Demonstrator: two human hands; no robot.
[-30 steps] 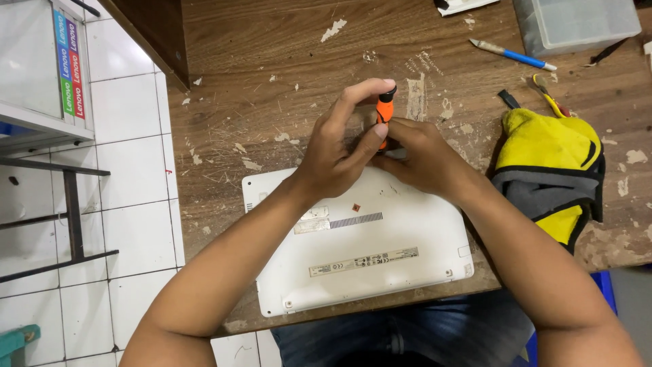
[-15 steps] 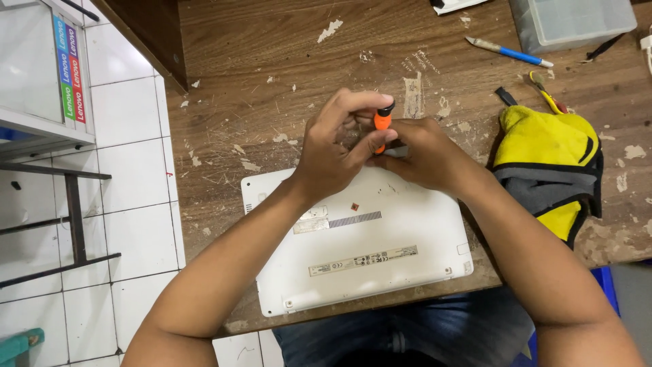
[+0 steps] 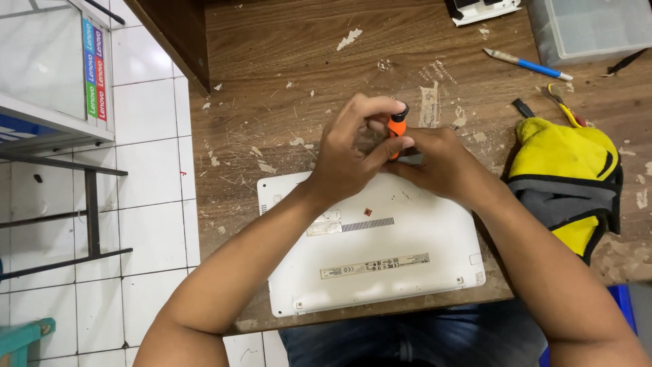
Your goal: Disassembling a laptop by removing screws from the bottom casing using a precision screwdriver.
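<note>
A white laptop (image 3: 380, 251) lies upside down on a worn wooden table (image 3: 285, 75), its underside facing me. At the laptop's far edge stands an orange screwdriver with a black cap (image 3: 397, 127), held upright. My left hand (image 3: 353, 153) wraps its fingers around the screwdriver's handle from the left, index finger arched over the top. My right hand (image 3: 441, 163) is pressed against the tool from the right, fingers closed low on its shaft. The tip is hidden behind my hands.
A yellow and grey pouch (image 3: 567, 183) lies right of the laptop. Farther back are a blue pen (image 3: 530, 64), a clear plastic box (image 3: 591, 27) and a white object (image 3: 482, 10). White tiled floor and a metal rack (image 3: 61, 136) are to the left.
Both hands stayed on the screwdriver at the same spot. My left fingers shifted slightly around the handle, the index finger curling over its cap.
</note>
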